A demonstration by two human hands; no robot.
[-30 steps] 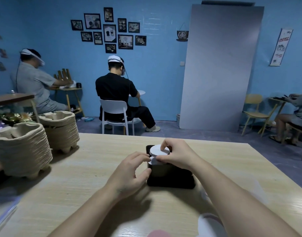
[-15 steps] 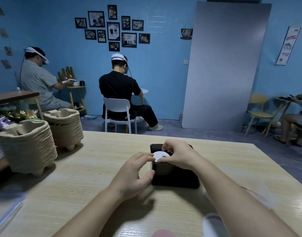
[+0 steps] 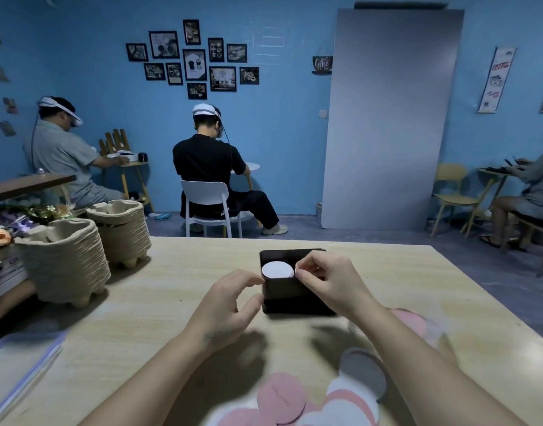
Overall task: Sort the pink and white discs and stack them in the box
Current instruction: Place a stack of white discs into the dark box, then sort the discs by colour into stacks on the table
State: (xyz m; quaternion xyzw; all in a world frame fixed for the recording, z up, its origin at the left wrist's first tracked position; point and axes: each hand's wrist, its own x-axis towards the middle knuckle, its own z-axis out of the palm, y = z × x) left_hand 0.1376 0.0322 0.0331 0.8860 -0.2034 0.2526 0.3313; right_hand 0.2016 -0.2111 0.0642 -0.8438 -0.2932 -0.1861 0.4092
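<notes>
Risk: round white disc [image 3: 277, 269] topping the stack in the left side of the small black box [image 3: 291, 295] slides askew if right hand [image 3: 328, 279], fingertips pinching its edge, drags away; left hand [image 3: 225, 305] empty, loosely curled beside box on pale wooden bench [image 3: 171, 287].

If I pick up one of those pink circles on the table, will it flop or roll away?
The pink discs look thin and flat, so probably light and slightly bendy. Lying flat and overlapping the white discs, they likely slide rather than roll.

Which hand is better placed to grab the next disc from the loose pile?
Left, probably. The left hand is empty beside the box; the right hand reaches over it by the white disc.
</notes>
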